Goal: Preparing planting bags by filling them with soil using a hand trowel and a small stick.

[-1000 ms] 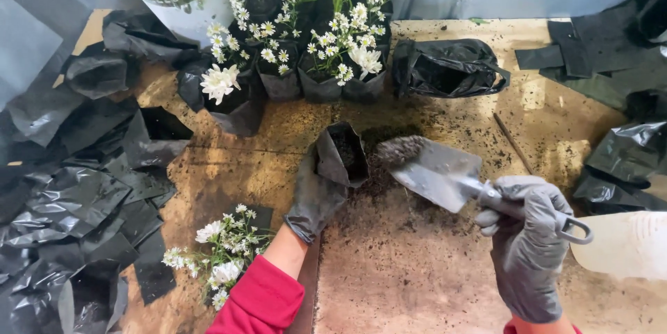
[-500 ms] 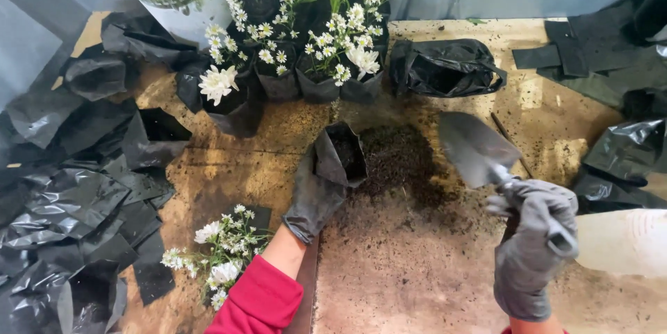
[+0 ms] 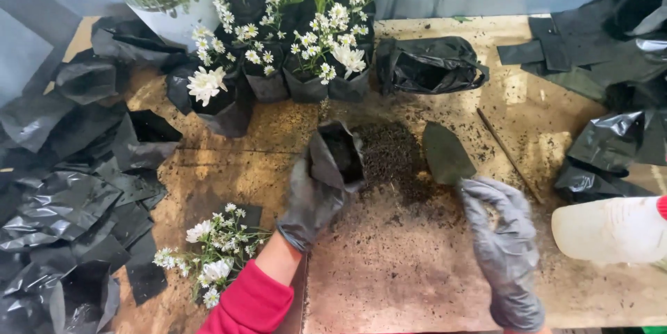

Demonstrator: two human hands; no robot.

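My left hand (image 3: 314,193), in a grey glove, grips a small black nursery bag (image 3: 339,153) that stands open with dark soil inside. A loose soil pile (image 3: 392,157) lies just right of the bag on the brown table (image 3: 389,271). My right hand (image 3: 501,240), also gloved in grey, is closed over the handle of a metal trowel (image 3: 445,153). The trowel's bare blade points away from me and rests at the right edge of the soil pile. The handle is hidden under the glove.
Several black bags holding white daisy-like flowers (image 3: 278,49) stand at the back, with an open black bag (image 3: 431,66) beside them. Loose black bags (image 3: 69,188) cover the left side. Cut white flowers (image 3: 215,250), a thin stick (image 3: 507,157) and a white plastic container (image 3: 611,230) lie nearby.
The trowel carried soil toward the bag a second ago; now it is bare. My right hand swung it right, then lowered the blade onto the table beside the soil pile.
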